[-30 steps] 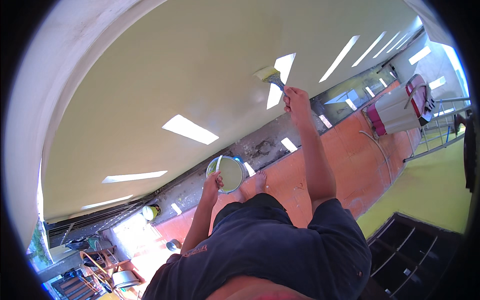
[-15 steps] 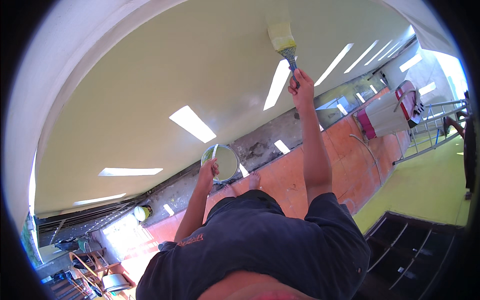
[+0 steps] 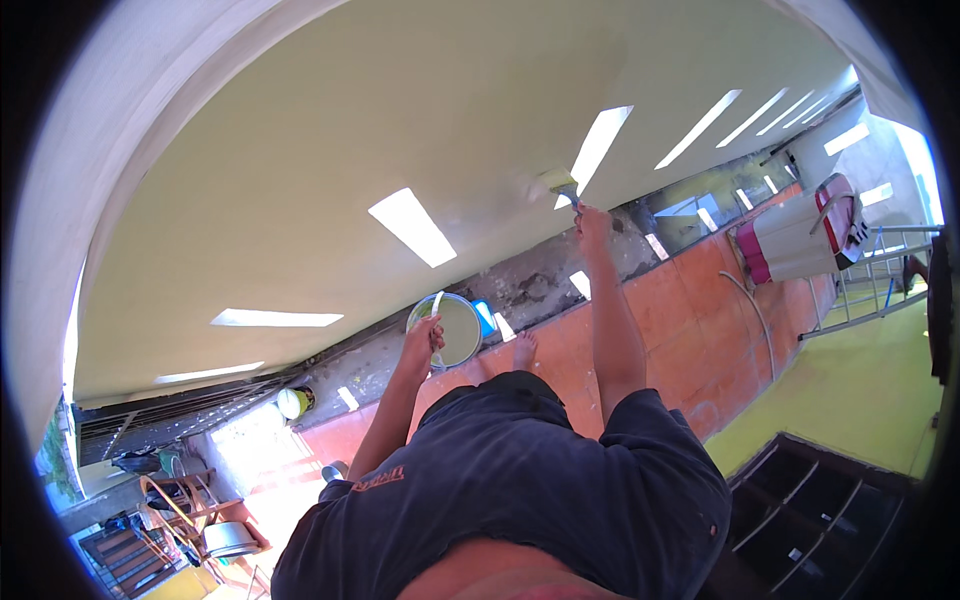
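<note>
- Down from the top of the frame, compared with half a second ago, come the brush (image 3: 561, 184) and my right hand (image 3: 592, 224); the brush is now at upper centre-right.
- Its broad bristles look yellowish with paint, its handle dark grey-blue; my right fingers are wrapped round that handle.
- My left hand (image 3: 424, 338), near mid-frame, is closed on the white handle (image 3: 438, 303) of a round bucket (image 3: 416, 318) of pale green paint.
- Motion blurs the bristles against the pale wall (image 3: 300, 200); I cannot tell whether they touch.
- Behind the bucket, a blue object (image 3: 486, 318) is partly hidden.
- Reddish lettering marks my dark shirt (image 3: 560, 470), lower centre.
</note>
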Demonstrator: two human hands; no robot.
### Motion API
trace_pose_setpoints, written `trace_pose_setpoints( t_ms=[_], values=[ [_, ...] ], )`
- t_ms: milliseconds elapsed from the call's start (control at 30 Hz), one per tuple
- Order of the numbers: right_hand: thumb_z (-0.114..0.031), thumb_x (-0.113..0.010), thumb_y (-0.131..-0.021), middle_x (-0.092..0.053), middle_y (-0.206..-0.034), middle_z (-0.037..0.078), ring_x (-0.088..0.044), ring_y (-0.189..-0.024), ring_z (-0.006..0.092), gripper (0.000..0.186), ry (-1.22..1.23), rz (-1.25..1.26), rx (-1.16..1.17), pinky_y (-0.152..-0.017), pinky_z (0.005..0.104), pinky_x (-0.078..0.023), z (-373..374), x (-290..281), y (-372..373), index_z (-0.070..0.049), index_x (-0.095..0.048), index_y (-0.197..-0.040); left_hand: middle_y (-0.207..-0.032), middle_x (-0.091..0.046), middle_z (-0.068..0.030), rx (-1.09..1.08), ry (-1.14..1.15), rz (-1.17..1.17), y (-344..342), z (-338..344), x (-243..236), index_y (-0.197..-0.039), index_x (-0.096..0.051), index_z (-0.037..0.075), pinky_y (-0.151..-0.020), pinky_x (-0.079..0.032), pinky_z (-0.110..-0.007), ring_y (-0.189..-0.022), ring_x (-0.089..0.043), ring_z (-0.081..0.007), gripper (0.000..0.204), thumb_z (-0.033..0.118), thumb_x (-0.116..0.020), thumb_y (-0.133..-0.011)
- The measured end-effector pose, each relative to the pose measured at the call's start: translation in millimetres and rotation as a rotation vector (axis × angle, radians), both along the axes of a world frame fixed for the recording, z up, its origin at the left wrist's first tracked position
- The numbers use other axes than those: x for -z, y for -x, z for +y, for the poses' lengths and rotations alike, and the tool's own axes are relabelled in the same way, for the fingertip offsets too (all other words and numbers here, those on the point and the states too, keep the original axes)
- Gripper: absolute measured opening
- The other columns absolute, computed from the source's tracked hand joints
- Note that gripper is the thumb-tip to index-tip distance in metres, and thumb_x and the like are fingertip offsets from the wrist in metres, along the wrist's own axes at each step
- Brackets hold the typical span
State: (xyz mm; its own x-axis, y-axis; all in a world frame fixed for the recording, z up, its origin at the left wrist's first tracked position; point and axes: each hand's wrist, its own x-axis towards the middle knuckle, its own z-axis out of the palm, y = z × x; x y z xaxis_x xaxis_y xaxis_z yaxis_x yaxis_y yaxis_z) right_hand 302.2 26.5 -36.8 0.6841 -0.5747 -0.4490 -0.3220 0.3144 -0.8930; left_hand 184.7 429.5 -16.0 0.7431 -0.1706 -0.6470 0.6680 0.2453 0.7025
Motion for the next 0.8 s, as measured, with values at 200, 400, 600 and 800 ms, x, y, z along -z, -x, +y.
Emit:
trace_pose_setpoints(
  t_ms=[200,400,600,800],
  values=[
    [-0.015,-0.06,-0.095,-0.043,-0.062,-0.003,-0.038,-0.05,0.0048,0.019,-0.099,-0.461,-0.028,-0.041,0.0204,-0.024,-6,-204,21,0.004,-0.064,-0.1,-0.074,-0.054,-0.001,0.028,-0.023,0.001,-2,10,8,-0.107,-0.059,0.004,-0.063,-0.044,-0.026,-0.063,-0.051,-0.0102,0.024,0.025,-0.06,-0.094],
    [-0.021,-0.062,-0.096,-0.041,-0.059,-0.003,-0.037,-0.05,0.005,0.027,-0.272,-0.751,-0.093,-0.043,0.0213,-0.027,0,-202,18,0.004,-0.063,-0.106,-0.075,-0.054,-0.0005,0.037,0.0,-0.007,-6,14,6,-0.106,-0.059,0.005,-0.063,-0.044,-0.026,-0.063,-0.051,-0.0098,0.024,0.025,-0.06,-0.094],
    [-0.021,-0.063,-0.096,-0.043,-0.061,-0.003,-0.04,-0.049,0.0058,0.023,-0.351,-0.383,-0.027,-0.04,0.0234,-0.029,13,-29,3,0.001,-0.065,-0.102,-0.075,-0.054,-0.0002,0.051,-0.023,-0.007,-8,18,5,-0.107,-0.059,0.005,-0.064,-0.044,-0.025,-0.063,-0.051,-0.0089,0.024,0.026,-0.059,-0.095],
    [-0.021,-0.061,-0.095,-0.043,-0.057,-0.003,-0.038,-0.046,0.0069,0.02,-0.077,0.101,0.006,-0.04,0.0256,-0.028,25,86,19,-0.002,-0.066,-0.092,-0.076,-0.054,-0.0004,0.075,-0.013,0.0,2,28,10,-0.108,-0.059,0.004,-0.063,-0.044,-0.025,-0.064,-0.05,-0.009,0.025,0.026,-0.059,-0.095]
  ],
)
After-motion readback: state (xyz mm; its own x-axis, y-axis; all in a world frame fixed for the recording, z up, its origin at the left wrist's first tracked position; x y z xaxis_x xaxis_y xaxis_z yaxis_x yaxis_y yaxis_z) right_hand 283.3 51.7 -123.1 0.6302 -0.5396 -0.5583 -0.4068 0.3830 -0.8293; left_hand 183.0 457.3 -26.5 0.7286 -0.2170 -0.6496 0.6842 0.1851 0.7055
